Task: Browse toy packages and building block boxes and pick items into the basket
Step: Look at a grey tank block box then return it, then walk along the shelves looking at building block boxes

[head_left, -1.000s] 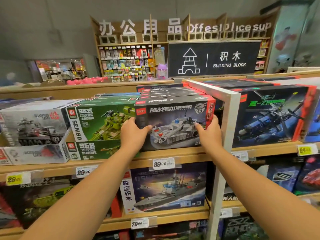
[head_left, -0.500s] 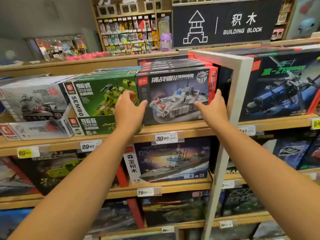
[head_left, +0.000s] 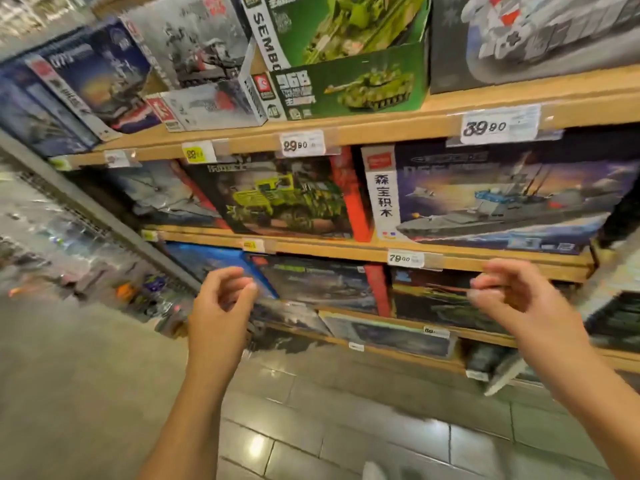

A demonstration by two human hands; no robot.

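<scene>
The building block boxes stand in rows on wooden shelves [head_left: 346, 133], faces out. On the top shelf in view a green tank box [head_left: 349, 83] lies under a second green box [head_left: 332, 22] marked SEMBO, with a dark box [head_left: 533, 36] showing a grey-white tank just to their right and a grey tank box [head_left: 197, 39] to their left, a small white box [head_left: 211, 105] lying in front of it. One shelf down, a warship box [head_left: 498, 195] sits beside a box [head_left: 277, 195] picturing a yellow-green truck. Below these are darker boxes, too blurred to read. Price tags hang on the shelf edges: 39.90 [head_left: 498, 124] under the dark box, 29.90 [head_left: 301, 144] under the green ones, 79.00 [head_left: 403, 259] under the warship.

Both hands hang in the air in front of the lower shelves, touching no box. The left hand [head_left: 220, 299] has its fingers loosely curled around nothing. The right hand [head_left: 512, 296] is the same, fingers half bent and blurred, holding nothing. The two hands are well apart.

Grey floor tiles [head_left: 311, 427] lie beneath the arms. No basket shows in view.
</scene>
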